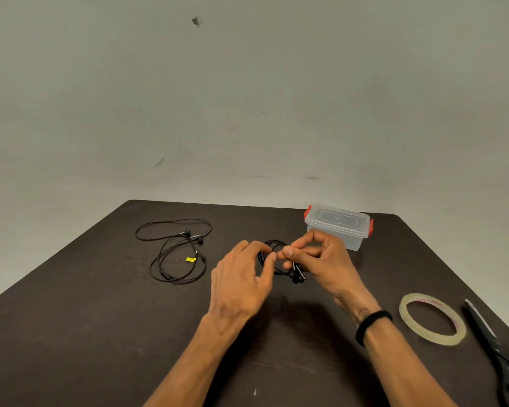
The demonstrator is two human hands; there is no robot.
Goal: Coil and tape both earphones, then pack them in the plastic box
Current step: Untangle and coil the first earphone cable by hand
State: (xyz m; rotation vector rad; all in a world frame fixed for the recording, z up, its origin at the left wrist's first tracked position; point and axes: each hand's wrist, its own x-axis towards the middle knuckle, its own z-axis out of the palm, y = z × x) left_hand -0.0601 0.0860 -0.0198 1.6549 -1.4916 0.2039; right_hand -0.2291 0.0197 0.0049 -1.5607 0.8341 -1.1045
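A black earphone (276,251) is wound into a small coil and held above the middle of the table. My right hand (315,259) pinches the coil, and its two earbuds hang below my fingers. My left hand (241,277) touches the coil's left side with thumb and fingertips. A second black earphone (174,251) lies loose and uncoiled on the table to the left, with a small yellow tag on it. The clear plastic box (338,224) with red latches stands behind my right hand, its lid on.
A roll of clear tape (432,318) lies flat on the right, with black scissors (494,345) beside it near the table's right edge. The dark table (100,318) ends at a plain wall behind.
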